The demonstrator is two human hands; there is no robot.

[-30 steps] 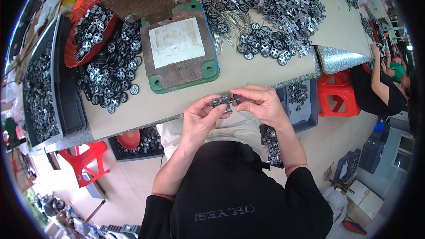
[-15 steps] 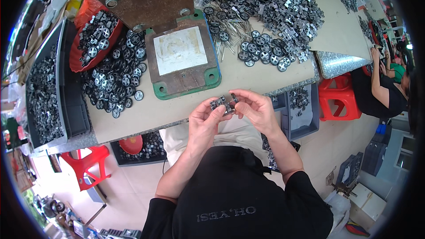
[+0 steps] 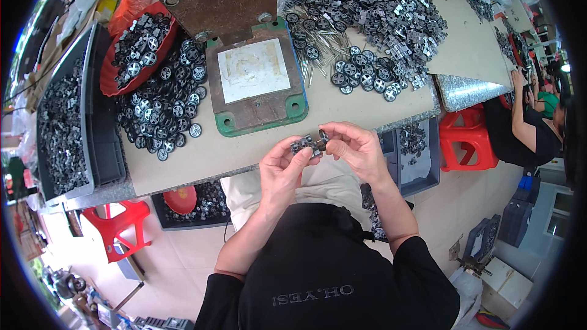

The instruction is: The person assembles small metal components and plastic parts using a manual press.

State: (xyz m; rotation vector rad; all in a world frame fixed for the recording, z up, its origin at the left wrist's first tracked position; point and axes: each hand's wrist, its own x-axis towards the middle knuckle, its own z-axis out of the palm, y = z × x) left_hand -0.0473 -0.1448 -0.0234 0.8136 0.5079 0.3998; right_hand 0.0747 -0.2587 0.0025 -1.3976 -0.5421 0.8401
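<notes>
My left hand [image 3: 282, 168] pinches a small dark grey plastic chassis part [image 3: 302, 145] between thumb and fingers, just off the table's front edge. In my right hand [image 3: 358, 150] a small black toy wheel [image 3: 323, 137] is held by thumb and fingertips, at the right end of that part. Whether the wheel's axle sits inside the part I cannot tell. Beyond my hands stands a press with a green base and a white plate [image 3: 254, 72]. Loose wheels [image 3: 160, 116] lie left of it; more wheels [image 3: 365, 73] and thin metal axles [image 3: 318, 67] lie right of it.
A big heap of grey chassis parts [image 3: 391, 9] covers the back right of the table. At the left are a red bowl [image 3: 110, 79] and a dark crate [image 3: 92, 110]. Red stools [image 3: 468, 140] stand beside the table. Another person [image 3: 526, 122] sits at the far right.
The wheel in my right hand has turned so that more of its face and the gap beside the part show. My left hand has hardly moved. The view has shifted slightly.
</notes>
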